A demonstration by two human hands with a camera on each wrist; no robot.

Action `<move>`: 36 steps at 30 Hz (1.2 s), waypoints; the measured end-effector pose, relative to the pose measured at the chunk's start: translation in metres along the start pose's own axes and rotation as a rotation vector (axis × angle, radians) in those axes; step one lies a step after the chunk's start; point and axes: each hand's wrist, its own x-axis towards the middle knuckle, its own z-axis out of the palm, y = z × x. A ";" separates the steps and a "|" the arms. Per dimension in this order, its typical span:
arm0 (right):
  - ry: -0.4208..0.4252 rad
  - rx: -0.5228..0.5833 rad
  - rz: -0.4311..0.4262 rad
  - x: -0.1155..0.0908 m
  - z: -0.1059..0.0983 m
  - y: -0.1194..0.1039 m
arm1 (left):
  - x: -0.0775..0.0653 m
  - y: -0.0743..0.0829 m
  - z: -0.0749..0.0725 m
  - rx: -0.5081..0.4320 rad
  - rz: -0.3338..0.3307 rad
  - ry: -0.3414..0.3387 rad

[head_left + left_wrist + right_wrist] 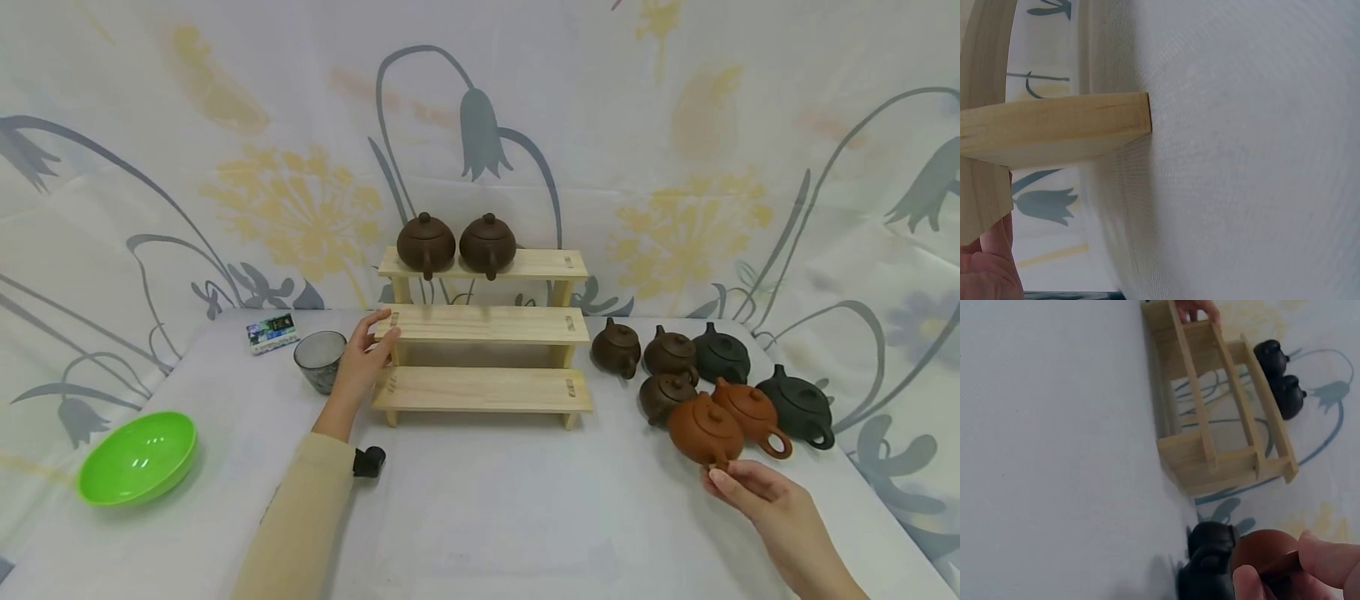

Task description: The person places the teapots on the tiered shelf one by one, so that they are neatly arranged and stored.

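Note:
At the right of the head view my right hand (776, 508) pinches the handle of an orange-brown clay teapot (705, 427) between thumb and fingers. The right wrist view shows the same teapot (1265, 545) close up, its handle between the fingertips. My left hand (363, 367) grips the left end of the middle step of a three-tier wooden shelf (483, 323), thumb over the board. In the left wrist view its fingers (988, 272) lie against the wood. Two dark brown teapots (426, 242) stand side by side on the left part of the top step.
Several more teapots cluster right of the shelf: brown ones (617, 346), another orange one (752, 414) and dark green ones (797, 404). Left of the shelf are a grey patterned cup (318, 358), a small picture box (272, 333) and a green bowl (138, 458). A floral cloth (300, 125) hangs behind.

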 end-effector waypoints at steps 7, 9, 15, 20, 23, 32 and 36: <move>-0.001 0.009 -0.185 -0.004 0.009 -0.019 | 0.000 0.001 -0.001 -0.011 0.017 0.007; -0.007 0.029 -0.219 -0.004 0.012 -0.025 | 0.000 0.001 -0.002 -0.013 0.017 0.004; -0.045 0.096 -0.300 -0.002 0.024 -0.041 | 0.000 -0.001 -0.003 -0.011 0.002 -0.003; -0.079 0.093 -0.352 0.000 0.033 -0.055 | 0.001 -0.002 -0.002 -0.013 -0.002 -0.002; -0.097 0.104 -0.383 0.002 0.038 -0.064 | 0.001 -0.001 -0.002 -0.014 0.003 -0.001; -0.110 0.118 -0.434 0.018 0.052 -0.091 | 0.002 -0.001 0.000 -0.027 0.004 0.003; -0.142 0.154 -0.481 0.028 0.057 -0.104 | 0.001 -0.003 -0.001 -0.033 0.004 0.000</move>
